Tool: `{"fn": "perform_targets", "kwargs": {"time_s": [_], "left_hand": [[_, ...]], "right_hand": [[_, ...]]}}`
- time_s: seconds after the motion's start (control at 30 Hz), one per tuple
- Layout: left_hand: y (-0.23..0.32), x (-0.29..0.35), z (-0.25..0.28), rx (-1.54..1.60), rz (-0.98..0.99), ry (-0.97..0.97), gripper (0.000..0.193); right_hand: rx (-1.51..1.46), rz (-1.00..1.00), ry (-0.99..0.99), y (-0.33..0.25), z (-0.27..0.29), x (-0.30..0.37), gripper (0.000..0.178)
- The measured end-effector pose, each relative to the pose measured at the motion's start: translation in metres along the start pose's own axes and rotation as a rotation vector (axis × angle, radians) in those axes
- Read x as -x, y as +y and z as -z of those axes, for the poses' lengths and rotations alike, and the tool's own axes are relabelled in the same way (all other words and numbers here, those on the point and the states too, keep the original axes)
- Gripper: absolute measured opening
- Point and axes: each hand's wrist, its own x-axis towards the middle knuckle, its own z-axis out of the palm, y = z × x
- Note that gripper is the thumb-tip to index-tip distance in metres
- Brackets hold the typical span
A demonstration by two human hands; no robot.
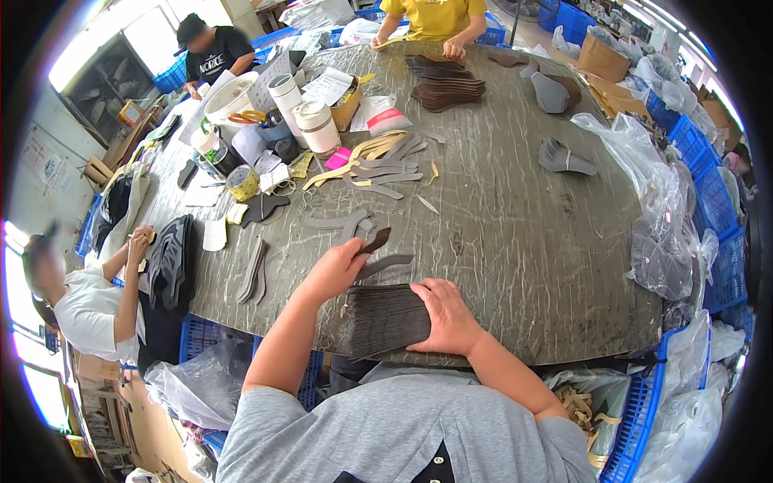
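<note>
My left hand pinches a small dark brown curved piece of flat material. It hovers above the near edge of the table. My right hand grips the right side of a thick stack of dark flat cut pieces, thumb and fingers curled round its end. The stack sits at the table's near edge, in front of my body. Just past it lies a grey curved strip, close to my left hand. More grey strips lie a little farther off.
Tan and grey strips, white canisters and a tape roll stand at mid-left. A brown stack lies before a person in yellow. Plastic bags and blue crates line the right. Two people work at left.
</note>
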Motion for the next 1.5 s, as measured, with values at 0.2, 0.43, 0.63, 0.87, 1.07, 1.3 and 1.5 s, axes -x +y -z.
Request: {"fn": "perform_targets", "kwargs": {"time_s": [0.2,0.43,0.63,0.87,1.07,1.3,1.5], "left_hand": [[0.003,-0.006,-0.008,-0.118,-0.044,-0.206,0.030],[0.011,-0.011,-0.003,-0.208,0.020,-0.408,0.035],[0.000,-0.015,0.000,-0.070,-0.067,-0.639,0.030],[0.019,-0.009,-0.020,-0.152,-0.121,-0.331,0.024],[0.028,-0.009,-0.020,0.012,-0.018,-0.375,0.030],[0.000,-0.004,-0.035,-0.125,-0.138,-0.026,0.038],[0.009,-0.005,-0.036,-0.239,-0.294,0.071,0.026]], "right_hand": [[0.005,0.008,0.028,-0.001,-0.001,0.002,0.116],[-0.003,0.043,-0.004,-0.002,-0.003,0.007,0.113],[0.033,0.016,-0.024,-0.009,0.000,0.005,0.113],[-0.016,-0.003,-0.026,-0.007,-0.002,0.005,0.114],[0.059,-0.006,0.004,-0.010,-0.001,0.006,0.113],[0.010,-0.009,-0.067,-0.007,0.002,0.003,0.112],[-0.033,-0.024,-0.041,-0.004,-0.003,0.006,0.114]]}}
